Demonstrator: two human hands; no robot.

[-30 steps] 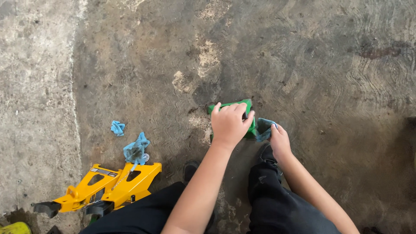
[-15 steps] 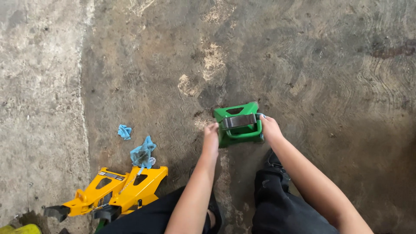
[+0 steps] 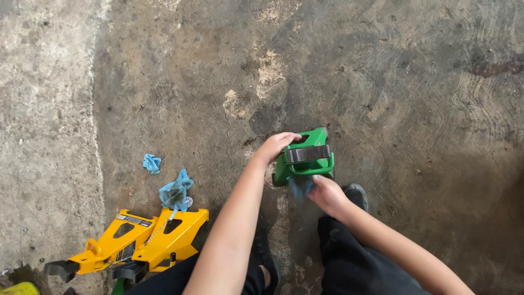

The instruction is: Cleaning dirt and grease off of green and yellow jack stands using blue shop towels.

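Left hand [image 3: 277,146] now sits on the top-left corner of the green plastic part [image 3: 303,155], fingers curled over its edge, gripping it. Half a sec ago that hand was lower, at the part's left side; a sec ago it lay flat on top, covering most of it. So the part looks steadied from above now, tipped up w/ its dark grey bar facing the camera, near the middle of the concrete floor [image 3: 382,71]. Right hand [image 3: 326,194] is at the part's lower edge, closed on a blue cloth [image 3: 299,186] pressed against the green; looks like wiping, cloth has shifted to the underside.

Yellow plastic piece [image 3: 136,246] stays put by the floor's bottom-left corner, two blue rags [image 3: 176,190] just above it.

Hard to make out: cloth is blurred, mostly under the palm. Part's underside is hidden. Both forearms run off the bottom edge. Small yellow-green object at the very bottom-left corner is cropped, can't tell what.
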